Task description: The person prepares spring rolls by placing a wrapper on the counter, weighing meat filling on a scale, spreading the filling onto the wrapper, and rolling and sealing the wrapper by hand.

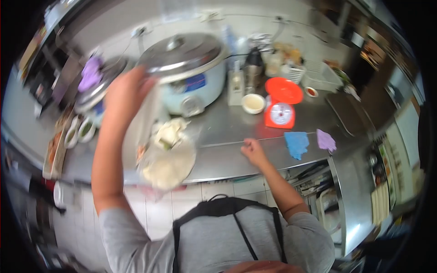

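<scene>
Head view: I've got the left hand raised, fingers seemingly clamped on a blurred clear plastic bag, long axis running down toward pale food by the front edge of the counter. Right hand is farther, well right of the bag; fingers curled, can't tell whether together.

A translucent plastic bag, blurred, was drawn upright, its lower part bulging with pale food at the worktop's front edge, left of centre.
</scene>
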{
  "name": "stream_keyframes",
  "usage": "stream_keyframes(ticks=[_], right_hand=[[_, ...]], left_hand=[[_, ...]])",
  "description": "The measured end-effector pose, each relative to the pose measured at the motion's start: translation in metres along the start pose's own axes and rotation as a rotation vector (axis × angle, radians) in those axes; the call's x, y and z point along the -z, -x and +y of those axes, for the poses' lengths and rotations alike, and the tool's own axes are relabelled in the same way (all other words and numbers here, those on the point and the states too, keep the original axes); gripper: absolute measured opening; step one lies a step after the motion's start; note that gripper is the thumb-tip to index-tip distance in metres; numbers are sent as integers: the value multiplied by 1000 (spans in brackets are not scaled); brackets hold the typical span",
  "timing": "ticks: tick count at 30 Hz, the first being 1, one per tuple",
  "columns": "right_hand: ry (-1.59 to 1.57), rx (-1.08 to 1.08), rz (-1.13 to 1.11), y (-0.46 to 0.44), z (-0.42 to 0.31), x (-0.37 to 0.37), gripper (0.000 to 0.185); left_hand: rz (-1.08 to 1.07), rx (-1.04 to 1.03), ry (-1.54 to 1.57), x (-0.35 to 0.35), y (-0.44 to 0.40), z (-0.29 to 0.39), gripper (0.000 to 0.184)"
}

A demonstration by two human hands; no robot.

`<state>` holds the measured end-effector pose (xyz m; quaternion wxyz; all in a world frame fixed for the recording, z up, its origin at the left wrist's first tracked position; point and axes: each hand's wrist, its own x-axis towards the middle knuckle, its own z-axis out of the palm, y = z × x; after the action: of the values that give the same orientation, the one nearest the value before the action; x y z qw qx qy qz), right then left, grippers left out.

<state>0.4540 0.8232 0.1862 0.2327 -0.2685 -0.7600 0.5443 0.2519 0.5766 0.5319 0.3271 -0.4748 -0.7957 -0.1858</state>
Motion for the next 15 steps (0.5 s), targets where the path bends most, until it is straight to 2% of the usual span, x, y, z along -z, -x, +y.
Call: stream_keyframes(ticks=[2, 3, 6, 9, 12, 15], right_hand=[[-211, 182, -163, -27, -19, -11, 66], [-231, 251, -239, -29, -51, -14, 75], [-238, 503, -337, -25, -135, -14, 94], [-207, 627, -266, -23, -159, -25, 90], [-295, 435, -133, -33, -160, -30, 70], [-403, 251, -126, -43, -145, -2, 34]], left_hand=[[-216, -31, -9, -12, -28, 15, 19], [-301, -29, -14, -16, -40, 25, 21], [-370, -68, 115, -37, -58, 45, 25], [-391, -44, 202, -41, -61, 69, 26], [-522, 18, 355, -48, -58, 81, 27], [-560, 54, 440, -72, -53, 73, 26]])
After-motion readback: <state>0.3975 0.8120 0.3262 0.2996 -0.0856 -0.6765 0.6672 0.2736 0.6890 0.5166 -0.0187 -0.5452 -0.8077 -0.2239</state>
